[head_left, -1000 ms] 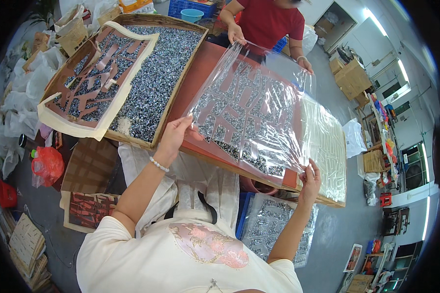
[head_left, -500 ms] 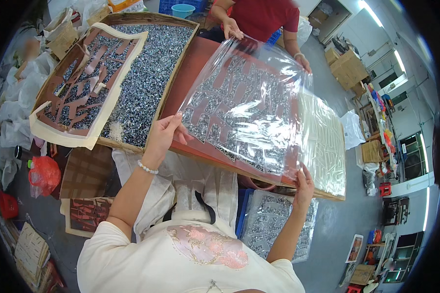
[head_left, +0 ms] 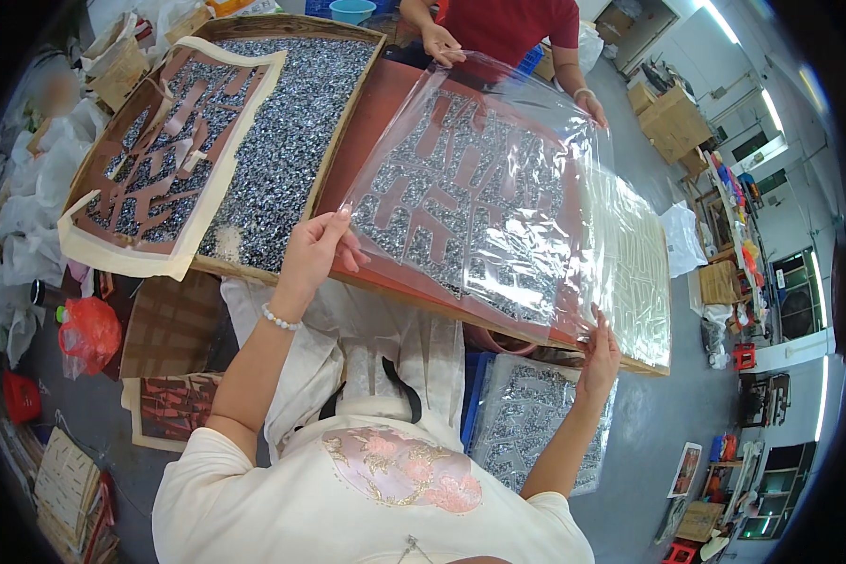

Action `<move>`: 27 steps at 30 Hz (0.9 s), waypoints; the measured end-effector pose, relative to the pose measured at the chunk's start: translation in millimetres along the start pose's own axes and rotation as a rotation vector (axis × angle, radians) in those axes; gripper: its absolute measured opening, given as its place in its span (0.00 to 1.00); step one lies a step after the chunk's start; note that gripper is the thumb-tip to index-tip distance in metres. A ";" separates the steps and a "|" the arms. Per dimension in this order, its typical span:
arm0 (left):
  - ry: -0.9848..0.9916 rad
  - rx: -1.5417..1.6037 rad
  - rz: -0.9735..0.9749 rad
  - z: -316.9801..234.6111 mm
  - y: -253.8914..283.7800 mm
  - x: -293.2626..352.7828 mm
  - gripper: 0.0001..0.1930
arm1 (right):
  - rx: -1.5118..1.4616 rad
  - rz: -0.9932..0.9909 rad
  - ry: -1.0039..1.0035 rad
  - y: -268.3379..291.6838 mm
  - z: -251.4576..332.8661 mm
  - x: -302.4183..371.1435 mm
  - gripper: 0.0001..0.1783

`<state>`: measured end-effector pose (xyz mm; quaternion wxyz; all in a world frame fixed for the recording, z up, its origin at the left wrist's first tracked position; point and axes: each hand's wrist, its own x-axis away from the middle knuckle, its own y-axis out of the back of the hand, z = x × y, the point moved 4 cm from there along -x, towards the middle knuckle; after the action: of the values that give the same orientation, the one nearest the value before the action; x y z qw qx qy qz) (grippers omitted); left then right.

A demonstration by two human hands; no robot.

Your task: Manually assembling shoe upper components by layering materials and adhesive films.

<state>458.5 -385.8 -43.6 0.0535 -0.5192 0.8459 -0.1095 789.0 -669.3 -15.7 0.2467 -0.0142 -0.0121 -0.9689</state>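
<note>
A large clear plastic film (head_left: pixel 573 153) is stretched above a reddish-brown board (head_left: pixel 359 150). My left hand (head_left: pixel 318 246) pinches its near left corner; my right hand (head_left: pixel 600 362) pinches the near right corner. Across from me, a person in a red top holds the far edge, with one hand (head_left: pixel 440 43) at the left and the other hand (head_left: pixel 590 107) at the right. Dark glittering flakes (head_left: pixel 508 249) form a pattern with bare reddish shapes across the film's area. Glare hides whether they cling to the film or lie beneath.
At the left, a wooden tray (head_left: pixel 352 115) of dark glitter carries a cut-out stencil with a cream border (head_left: pixel 186 254). A pale patterned sheet (head_left: pixel 634 273) lies right of the board. Below are a film-covered glitter sheet (head_left: pixel 526 423) and a red plastic bag (head_left: pixel 89 334).
My right hand has shifted a little to the right with its corner of the film. The other person's right-side hand is slightly farther out and away. The glitter pattern appears slightly shifted.
</note>
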 end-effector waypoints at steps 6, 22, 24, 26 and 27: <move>-0.039 -0.234 -0.029 14.9 11.9 1.9 0.24 | 0.197 0.028 0.116 -8.5 -14.8 2.7 0.20; -0.581 -0.897 -0.376 -3.8 -11.2 -16.3 0.13 | 0.521 -0.036 0.253 -5.7 -51.2 -25.5 0.16; -0.479 -0.876 -0.345 -8.0 -9.0 -25.0 0.14 | 0.456 -0.039 0.237 -6.7 -53.7 -30.2 0.15; -0.303 -0.755 -0.323 -3.9 -7.6 -34.9 0.18 | 0.393 -0.037 0.221 -10.3 -52.6 -33.1 0.15; -0.302 -0.762 -0.319 -6.0 -7.2 -38.9 0.18 | 0.374 -0.023 0.255 -12.8 -48.5 -32.9 0.17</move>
<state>481.2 -353.6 -36.9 -0.0363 -0.6360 0.7180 0.2805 810.7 -643.8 -65.5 0.2334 0.1542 -0.1603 -0.9466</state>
